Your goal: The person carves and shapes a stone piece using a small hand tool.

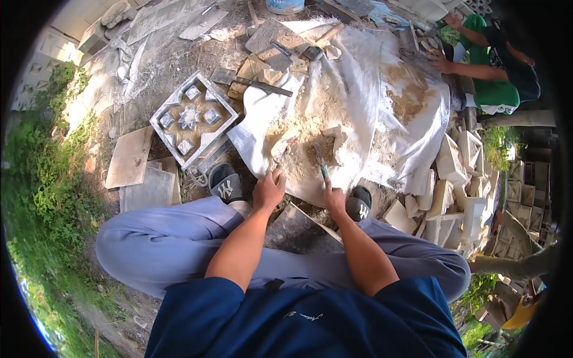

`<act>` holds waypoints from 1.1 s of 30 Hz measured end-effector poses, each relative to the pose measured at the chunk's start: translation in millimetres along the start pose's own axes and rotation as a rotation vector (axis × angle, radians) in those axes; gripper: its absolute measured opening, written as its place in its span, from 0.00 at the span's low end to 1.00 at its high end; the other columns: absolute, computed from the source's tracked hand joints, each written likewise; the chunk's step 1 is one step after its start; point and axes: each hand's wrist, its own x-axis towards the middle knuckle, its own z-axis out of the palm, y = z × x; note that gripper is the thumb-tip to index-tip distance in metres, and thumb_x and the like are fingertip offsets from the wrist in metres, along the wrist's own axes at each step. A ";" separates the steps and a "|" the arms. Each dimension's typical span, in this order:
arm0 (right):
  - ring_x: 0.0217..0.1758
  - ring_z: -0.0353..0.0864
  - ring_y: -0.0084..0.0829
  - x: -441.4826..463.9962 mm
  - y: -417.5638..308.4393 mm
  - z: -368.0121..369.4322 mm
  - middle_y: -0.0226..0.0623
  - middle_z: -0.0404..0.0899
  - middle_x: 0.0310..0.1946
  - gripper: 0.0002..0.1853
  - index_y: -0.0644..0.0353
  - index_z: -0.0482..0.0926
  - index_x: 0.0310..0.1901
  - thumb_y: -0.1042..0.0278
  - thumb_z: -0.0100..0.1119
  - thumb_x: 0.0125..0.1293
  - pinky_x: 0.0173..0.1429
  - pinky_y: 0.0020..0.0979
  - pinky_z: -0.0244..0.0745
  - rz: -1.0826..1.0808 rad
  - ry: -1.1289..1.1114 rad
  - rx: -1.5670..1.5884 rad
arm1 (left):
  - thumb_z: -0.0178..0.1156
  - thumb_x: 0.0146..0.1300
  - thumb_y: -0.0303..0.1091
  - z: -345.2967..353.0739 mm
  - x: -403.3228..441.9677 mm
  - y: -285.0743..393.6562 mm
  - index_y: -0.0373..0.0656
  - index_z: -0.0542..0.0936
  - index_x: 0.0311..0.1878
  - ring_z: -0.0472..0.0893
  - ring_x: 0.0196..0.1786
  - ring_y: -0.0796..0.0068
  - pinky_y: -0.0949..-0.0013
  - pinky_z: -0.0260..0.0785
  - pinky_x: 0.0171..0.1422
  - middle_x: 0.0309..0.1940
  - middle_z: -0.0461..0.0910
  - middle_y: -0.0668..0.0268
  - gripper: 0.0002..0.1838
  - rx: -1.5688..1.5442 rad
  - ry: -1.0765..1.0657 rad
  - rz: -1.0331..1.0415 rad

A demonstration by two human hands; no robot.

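Observation:
My right hand point(335, 198) grips the green handle of a small trowel point(320, 156), its narrow, dirt-coated blade pointing away from me over a heap of sandy material. Just right of the blade lies an angular pale block point(338, 145). My left hand point(270, 191) is at the near edge of the white woven sheet point(250, 146), fingers bent and drawn together. Whatever they pinch, if anything, is too small to make out. A pale chunk point(282, 145) lies in the sand point(301, 128) just beyond those fingertips.
Left of the sheet lies a metal mold point(156, 122) with a star center. A hammer point(256, 83) and stone pieces lie beyond it. Flat slabs point(130, 156) are at left, pale blocks point(450, 161) at right. Another person point(498, 74) works at upper right.

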 end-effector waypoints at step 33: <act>0.23 0.75 0.41 7.6 -25.2 -11.2 0.50 0.77 0.18 0.43 0.70 0.75 0.17 0.29 0.49 0.68 0.36 0.46 0.70 0.079 -0.078 0.022 | 0.55 0.65 0.57 4.8 1.5 -3.1 0.45 0.80 0.48 0.83 0.42 0.40 0.45 0.76 0.48 0.35 0.84 0.44 0.24 0.024 -0.005 -0.037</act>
